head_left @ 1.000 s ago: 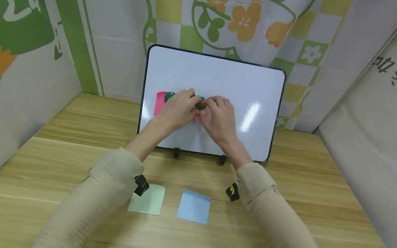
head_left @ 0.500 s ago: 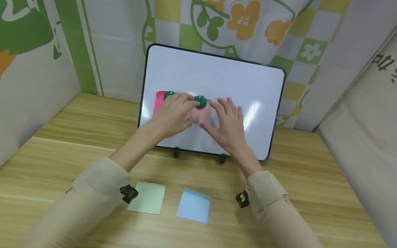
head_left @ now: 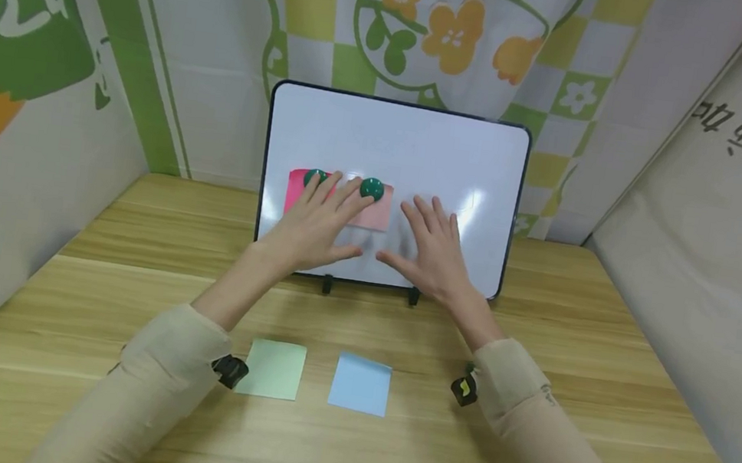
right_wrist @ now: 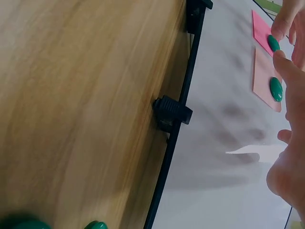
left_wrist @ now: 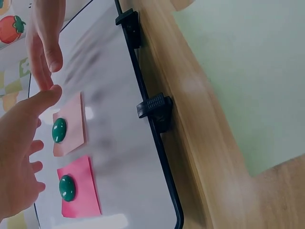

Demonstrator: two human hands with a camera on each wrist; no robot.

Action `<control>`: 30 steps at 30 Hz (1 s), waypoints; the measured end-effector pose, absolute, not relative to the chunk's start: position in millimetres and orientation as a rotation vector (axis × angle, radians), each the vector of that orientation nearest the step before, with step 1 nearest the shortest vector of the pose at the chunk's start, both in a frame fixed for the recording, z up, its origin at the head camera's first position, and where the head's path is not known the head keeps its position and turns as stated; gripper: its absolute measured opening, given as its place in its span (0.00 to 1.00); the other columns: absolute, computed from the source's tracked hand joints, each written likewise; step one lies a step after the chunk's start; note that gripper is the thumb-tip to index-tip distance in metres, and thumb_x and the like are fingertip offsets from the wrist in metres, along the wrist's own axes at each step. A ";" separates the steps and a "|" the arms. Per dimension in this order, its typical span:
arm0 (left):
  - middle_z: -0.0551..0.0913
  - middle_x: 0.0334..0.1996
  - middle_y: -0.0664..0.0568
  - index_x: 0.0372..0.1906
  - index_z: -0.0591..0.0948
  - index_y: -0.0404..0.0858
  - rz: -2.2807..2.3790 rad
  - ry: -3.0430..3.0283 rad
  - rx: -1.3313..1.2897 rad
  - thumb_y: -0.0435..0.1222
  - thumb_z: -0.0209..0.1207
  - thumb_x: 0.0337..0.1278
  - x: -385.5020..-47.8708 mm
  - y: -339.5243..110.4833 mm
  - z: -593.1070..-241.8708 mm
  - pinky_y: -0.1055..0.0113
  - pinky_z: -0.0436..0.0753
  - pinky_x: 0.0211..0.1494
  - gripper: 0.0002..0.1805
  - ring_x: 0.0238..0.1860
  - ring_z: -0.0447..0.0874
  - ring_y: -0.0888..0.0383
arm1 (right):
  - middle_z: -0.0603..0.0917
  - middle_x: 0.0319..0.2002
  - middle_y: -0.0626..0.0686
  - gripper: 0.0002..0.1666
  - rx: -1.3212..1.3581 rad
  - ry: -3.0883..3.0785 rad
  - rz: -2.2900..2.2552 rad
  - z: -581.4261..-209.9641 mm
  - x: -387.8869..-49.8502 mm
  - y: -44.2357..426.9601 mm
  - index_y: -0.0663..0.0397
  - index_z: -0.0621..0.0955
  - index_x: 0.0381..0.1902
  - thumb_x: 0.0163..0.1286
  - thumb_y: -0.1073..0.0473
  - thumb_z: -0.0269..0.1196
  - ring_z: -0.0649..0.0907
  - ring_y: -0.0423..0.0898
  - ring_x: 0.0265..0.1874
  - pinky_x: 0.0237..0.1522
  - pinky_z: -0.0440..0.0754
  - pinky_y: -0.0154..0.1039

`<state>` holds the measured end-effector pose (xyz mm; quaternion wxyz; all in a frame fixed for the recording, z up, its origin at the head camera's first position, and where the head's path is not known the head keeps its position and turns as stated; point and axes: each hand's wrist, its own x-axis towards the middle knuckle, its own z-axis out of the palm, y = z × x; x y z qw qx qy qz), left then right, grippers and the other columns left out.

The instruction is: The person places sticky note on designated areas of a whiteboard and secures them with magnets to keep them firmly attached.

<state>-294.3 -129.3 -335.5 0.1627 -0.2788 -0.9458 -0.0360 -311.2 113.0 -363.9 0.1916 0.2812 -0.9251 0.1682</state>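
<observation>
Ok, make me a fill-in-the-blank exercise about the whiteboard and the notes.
1. The whiteboard bears ____ pink notes.
2. The round magnets on those notes are ____.
3. The blue note lies on the wood-grained ____.

Missing words: two; green; table.

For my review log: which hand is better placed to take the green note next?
Probably the left hand: it holds nothing and is nearer the green note than the right hand.

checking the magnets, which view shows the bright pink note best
Left wrist view: only its magnet covers the bright pink note. Head: the left hand hides part. Right wrist: it's smaller, partly hidden.
</observation>
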 end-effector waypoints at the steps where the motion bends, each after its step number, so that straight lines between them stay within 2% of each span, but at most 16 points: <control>1: 0.49 0.80 0.44 0.78 0.55 0.47 -0.107 -2.711 -0.797 0.58 0.59 0.62 -292.6 -130.3 -336.0 0.40 0.40 0.80 0.46 0.79 0.41 0.37 | 0.57 0.78 0.58 0.54 0.793 -2.598 0.474 -364.4 -310.0 114.6 0.50 0.60 0.77 0.61 0.34 0.67 0.49 0.60 0.79 0.76 0.44 0.66; 7: 0.42 0.81 0.46 0.79 0.54 0.49 -0.136 -2.799 -0.808 0.59 0.59 0.61 -284.3 -138.1 -340.8 0.40 0.40 0.80 0.47 0.79 0.39 0.36 | 0.65 0.73 0.60 0.50 0.847 -2.585 0.560 -368.5 -303.9 125.0 0.55 0.64 0.74 0.62 0.39 0.69 0.53 0.61 0.78 0.75 0.55 0.62; 14: 0.47 0.80 0.43 0.78 0.56 0.49 -0.175 -2.879 -0.837 0.60 0.58 0.61 -277.7 -141.0 -343.2 0.40 0.43 0.79 0.45 0.79 0.39 0.36 | 0.69 0.71 0.59 0.49 0.836 -2.648 0.627 -372.4 -297.4 135.5 0.55 0.65 0.74 0.63 0.39 0.69 0.55 0.60 0.77 0.75 0.59 0.58; 21: 0.55 0.78 0.43 0.76 0.61 0.47 -0.176 -2.909 -0.927 0.59 0.59 0.62 -268.9 -142.9 -340.7 0.45 0.52 0.79 0.42 0.77 0.52 0.41 | 0.72 0.68 0.60 0.48 0.832 -2.637 0.610 -376.4 -293.4 143.7 0.57 0.67 0.72 0.61 0.42 0.71 0.60 0.61 0.75 0.74 0.62 0.57; 30: 0.59 0.77 0.44 0.72 0.69 0.47 -0.192 -2.950 -0.955 0.57 0.62 0.61 -261.8 -145.1 -347.0 0.43 0.54 0.79 0.38 0.76 0.55 0.41 | 0.71 0.68 0.60 0.46 0.811 -2.678 0.639 -380.7 -286.6 150.6 0.57 0.68 0.72 0.62 0.43 0.70 0.61 0.60 0.75 0.73 0.63 0.57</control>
